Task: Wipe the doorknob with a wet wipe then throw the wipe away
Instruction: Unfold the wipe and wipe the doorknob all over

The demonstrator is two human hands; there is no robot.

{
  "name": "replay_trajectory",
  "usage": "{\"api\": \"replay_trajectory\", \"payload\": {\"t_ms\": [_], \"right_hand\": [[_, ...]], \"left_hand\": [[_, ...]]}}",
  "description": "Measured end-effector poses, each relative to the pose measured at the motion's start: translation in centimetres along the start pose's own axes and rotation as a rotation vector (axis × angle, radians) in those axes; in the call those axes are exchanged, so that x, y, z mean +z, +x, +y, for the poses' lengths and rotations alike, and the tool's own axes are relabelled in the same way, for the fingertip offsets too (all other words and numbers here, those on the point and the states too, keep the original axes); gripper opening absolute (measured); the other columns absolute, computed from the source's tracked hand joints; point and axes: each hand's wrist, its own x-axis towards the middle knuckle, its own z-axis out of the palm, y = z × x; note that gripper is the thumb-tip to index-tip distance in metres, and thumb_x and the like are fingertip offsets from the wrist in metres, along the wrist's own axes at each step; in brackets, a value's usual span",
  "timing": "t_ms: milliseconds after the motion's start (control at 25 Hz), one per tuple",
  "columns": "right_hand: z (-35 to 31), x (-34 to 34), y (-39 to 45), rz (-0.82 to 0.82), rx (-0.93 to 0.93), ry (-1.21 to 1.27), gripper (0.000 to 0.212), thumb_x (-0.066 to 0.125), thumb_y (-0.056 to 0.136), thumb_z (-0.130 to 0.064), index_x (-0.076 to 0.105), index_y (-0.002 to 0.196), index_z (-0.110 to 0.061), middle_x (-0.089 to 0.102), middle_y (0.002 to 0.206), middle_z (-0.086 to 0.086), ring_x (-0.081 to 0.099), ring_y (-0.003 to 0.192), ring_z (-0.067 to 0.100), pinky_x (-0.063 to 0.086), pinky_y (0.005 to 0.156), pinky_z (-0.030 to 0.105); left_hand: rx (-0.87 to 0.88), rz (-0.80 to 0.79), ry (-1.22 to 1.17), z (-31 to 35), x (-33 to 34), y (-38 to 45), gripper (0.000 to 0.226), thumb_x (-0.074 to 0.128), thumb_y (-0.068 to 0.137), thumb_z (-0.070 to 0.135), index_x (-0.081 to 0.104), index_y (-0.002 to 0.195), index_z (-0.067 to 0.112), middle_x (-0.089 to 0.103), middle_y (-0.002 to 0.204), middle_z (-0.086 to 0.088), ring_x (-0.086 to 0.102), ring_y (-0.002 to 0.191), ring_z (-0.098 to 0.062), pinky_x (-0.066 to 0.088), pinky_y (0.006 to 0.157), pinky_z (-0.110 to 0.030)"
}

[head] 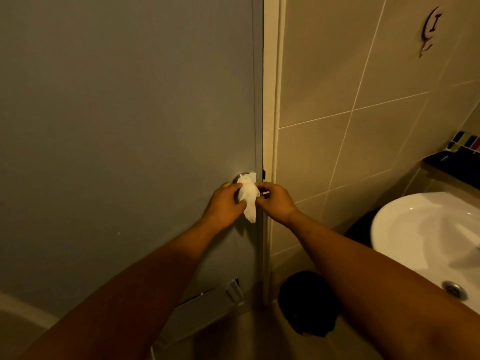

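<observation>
A grey door (pixel 130 113) fills the left half of the view, its right edge meeting a pale door frame (pixel 272 100). Right of the frame a wall of large beige tiles (pixel 337 87) runs back, with a small hook (pixel 430 29) stuck high near its upper right corner. A white sink (pixel 415 229) curves in at the lower right, its metal drain (pixel 454 289) near the basin's bottom. A dark counter edge with coloured mosaic tiles (pixel 465 144) sits above the sink against the wall. On the floor at the foot of the door frame stands a black bin (pixel 309 302). A louvred vent (pixel 215 297) shows near the bottom edge of the door.

Two bare forearms reach up from the lower edge toward the right edge of the door. The left hand (pixel 223 203) curls around the doorknob (pixel 240 177), which sits close to the door's right edge at about mid height; only a sliver of its metal shows above the fingers. A white wet wipe (pixel 248 197) is bunched over the knob, pinched under the left hand's fingers and thumb, with a tail hanging down below the hands. The right hand (pixel 275 201) comes in at the door's edge, its fingers bent and closed on the wipe's right side, touching it beside the knob.
</observation>
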Motion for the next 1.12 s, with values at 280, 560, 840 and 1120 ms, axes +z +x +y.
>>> {"api": "replay_trajectory", "payload": {"t_ms": [280,560,840,1120], "right_hand": [[-0.5,-0.9,0.7,-0.035,-0.244,-0.472,0.043,0.063,0.091,-0.024,0.057,0.132,-0.012,0.06,0.123,0.009,0.061,0.105,0.024,0.052,0.092,0.033],[1.3,-0.1,-0.3,-0.012,-0.174,-0.292,0.03,0.062,0.093,-0.024,0.065,0.119,-0.008,0.069,0.109,0.013,0.065,0.094,0.022,0.054,0.086,0.033],[0.4,0.0,0.4,0.07,-0.178,-0.308,0.035,0.067,0.089,-0.02,0.064,0.122,-0.008,0.066,0.115,0.011,0.065,0.101,0.023,0.053,0.09,0.031],[0.9,0.6,-0.9,0.143,0.048,-0.172,0.005,0.068,0.081,0.0,0.07,0.083,-0.005,0.069,0.084,0.01,0.065,0.077,0.02,0.059,0.079,0.038]], "left_hand": [[-0.151,0.052,-0.288,-0.1,0.9,0.2,0.038,0.068,0.089,0.018,0.065,0.125,0.007,0.071,0.118,-0.014,0.068,0.108,-0.028,0.052,0.092,-0.032],[0.079,0.091,-0.098,0.0,1.6,0.7,0.042,0.066,0.089,0.013,0.062,0.13,0.01,0.056,0.137,-0.013,0.056,0.124,-0.028,0.046,0.107,-0.035],[-0.1,0.201,-0.28,-0.9,2.7,-0.5,0.036,0.067,0.09,0.022,0.067,0.124,0.009,0.069,0.118,-0.011,0.067,0.107,-0.024,0.053,0.091,-0.029],[-0.087,0.271,-0.247,-0.6,3.5,-1.9,0.011,0.069,0.087,0.012,0.071,0.097,0.009,0.068,0.104,-0.01,0.066,0.09,-0.02,0.05,0.072,-0.018]]}}
